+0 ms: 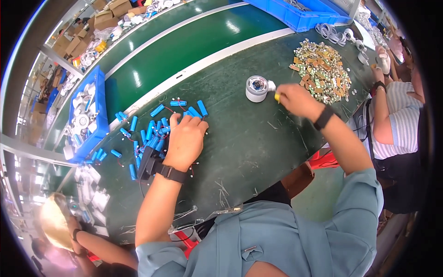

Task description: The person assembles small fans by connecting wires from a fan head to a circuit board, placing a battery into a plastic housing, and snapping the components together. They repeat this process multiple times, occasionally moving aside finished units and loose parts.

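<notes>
My left hand [185, 141] is over a heap of blue cylindrical batteries [150, 134] with thin wires, thumb and fingers apart, fingertips bent down among them. A black device on a strap sits at that wrist. My right hand [299, 100] has its fingers closed around a small yellow object [277, 97], mostly hidden, so its kind does not show. Just left of that hand stands a round white housing [256, 89] with a short side arm and an uncovered circuit inside. Several single batteries [202, 108] lie beyond my left fingertips.
A mound of small circuit boards [321, 71] lies to the right. Blue bins [99, 104] [300, 18] stand at left and far right. Coiled grey cables [330, 34] are near the far bin. Beyond runs a green conveyor [184, 51]. Other people sit at both sides.
</notes>
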The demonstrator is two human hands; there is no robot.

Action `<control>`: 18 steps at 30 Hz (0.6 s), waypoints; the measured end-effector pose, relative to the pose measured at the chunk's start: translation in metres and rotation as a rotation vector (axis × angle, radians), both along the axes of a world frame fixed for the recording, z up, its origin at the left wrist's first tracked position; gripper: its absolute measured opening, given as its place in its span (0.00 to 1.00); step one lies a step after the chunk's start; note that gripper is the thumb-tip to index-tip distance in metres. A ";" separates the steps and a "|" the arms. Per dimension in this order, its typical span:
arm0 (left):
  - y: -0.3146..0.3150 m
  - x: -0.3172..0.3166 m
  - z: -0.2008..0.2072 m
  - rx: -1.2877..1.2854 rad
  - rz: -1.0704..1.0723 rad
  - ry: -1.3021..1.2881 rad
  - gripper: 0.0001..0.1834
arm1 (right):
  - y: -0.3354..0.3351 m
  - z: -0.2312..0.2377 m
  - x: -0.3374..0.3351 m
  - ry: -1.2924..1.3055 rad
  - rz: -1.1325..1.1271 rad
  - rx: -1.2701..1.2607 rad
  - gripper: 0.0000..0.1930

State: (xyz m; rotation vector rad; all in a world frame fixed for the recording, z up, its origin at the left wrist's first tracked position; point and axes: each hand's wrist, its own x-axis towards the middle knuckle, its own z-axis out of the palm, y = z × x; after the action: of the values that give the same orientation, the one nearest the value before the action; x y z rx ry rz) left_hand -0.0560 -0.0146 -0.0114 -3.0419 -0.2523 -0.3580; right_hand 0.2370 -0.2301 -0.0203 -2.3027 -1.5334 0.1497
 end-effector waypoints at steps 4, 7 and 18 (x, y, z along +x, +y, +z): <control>-0.019 -0.020 0.015 -0.376 -0.110 -0.100 0.10 | -0.032 0.012 -0.066 0.933 -0.153 -0.059 0.12; -0.030 -0.052 0.017 -0.893 -0.059 -0.245 0.11 | -0.047 0.011 -0.114 1.195 -0.104 -0.080 0.12; 0.003 -0.089 -0.015 -0.026 0.232 0.084 0.26 | -0.057 -0.006 -0.199 1.658 -0.074 0.053 0.13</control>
State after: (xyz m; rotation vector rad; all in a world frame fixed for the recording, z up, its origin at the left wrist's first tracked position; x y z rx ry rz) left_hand -0.1452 -0.0117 -0.0264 -2.9985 -0.6008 -0.2123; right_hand 0.0383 -0.2866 -0.0258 -1.2460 -0.4869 1.4676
